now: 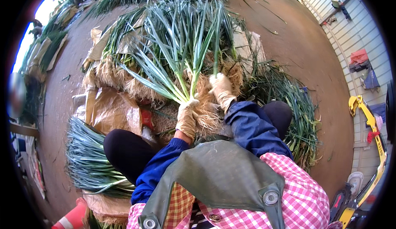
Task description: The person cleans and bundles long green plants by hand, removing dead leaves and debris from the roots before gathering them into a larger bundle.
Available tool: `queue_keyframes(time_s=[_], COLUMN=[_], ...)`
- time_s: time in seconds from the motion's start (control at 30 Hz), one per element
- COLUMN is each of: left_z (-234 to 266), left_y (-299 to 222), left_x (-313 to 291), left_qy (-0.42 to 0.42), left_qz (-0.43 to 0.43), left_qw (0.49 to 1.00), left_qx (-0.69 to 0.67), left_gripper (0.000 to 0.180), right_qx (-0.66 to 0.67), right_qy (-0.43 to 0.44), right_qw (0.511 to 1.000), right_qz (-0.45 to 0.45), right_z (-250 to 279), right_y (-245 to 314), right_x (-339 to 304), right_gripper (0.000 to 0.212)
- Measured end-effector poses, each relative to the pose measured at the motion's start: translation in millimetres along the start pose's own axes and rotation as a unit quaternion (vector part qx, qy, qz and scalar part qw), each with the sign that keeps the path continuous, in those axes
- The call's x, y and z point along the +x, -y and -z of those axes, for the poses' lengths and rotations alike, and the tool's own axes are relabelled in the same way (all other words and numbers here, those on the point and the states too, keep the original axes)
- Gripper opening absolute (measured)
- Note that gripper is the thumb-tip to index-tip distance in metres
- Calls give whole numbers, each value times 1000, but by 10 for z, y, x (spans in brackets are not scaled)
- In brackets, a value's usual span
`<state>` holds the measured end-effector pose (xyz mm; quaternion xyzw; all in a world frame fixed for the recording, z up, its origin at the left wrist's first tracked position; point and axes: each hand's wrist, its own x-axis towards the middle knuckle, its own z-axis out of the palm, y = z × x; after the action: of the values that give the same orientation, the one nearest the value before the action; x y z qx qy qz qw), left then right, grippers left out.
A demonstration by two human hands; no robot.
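My left hand (187, 115), in a pale work glove, is closed around the lower white stems of a few green onions (182, 82). Their leaves fan out away from me, and tan stringy roots (206, 121) hang below the grip. Just to the right, my gloved right hand (222, 90) is closed on the lower end of a single green leaf (216, 57), slightly blurred. Beyond both hands lies a big heap of green onions (165, 22), roots toward me.
Brown paper (115, 109) lies left of my hands. A neat onion bundle (88, 156) sits by my left knee, loose trimmings (288, 105) by my right. An orange cone (74, 216) stands lower left; a yellow metal arm (377, 146) rises at the right.
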<state>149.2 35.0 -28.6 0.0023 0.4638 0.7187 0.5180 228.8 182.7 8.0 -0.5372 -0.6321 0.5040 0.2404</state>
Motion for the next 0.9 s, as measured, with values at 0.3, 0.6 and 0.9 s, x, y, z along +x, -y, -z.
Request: queue_keyframes(time_s=[0.3, 0.6, 0.9], left_z=[40, -192, -202], left_y=[-42, -31, -113], left_x=[5, -126, -196], left_qy=[98, 72, 115], left_qz=[47, 59, 109], left_qw=[983, 980, 945], left_qx=[-146, -178, -285], left_gripper=[44, 26, 24], right_qx=[-34, -175, 187], right_qy=[29, 53, 282], right_qw=[997, 976, 940], right_qz=[61, 121, 37], right_z=[79, -247, -2], right_y=[507, -49, -54], right_x=[56, -26, -469], right_gripper=[32, 50, 18])
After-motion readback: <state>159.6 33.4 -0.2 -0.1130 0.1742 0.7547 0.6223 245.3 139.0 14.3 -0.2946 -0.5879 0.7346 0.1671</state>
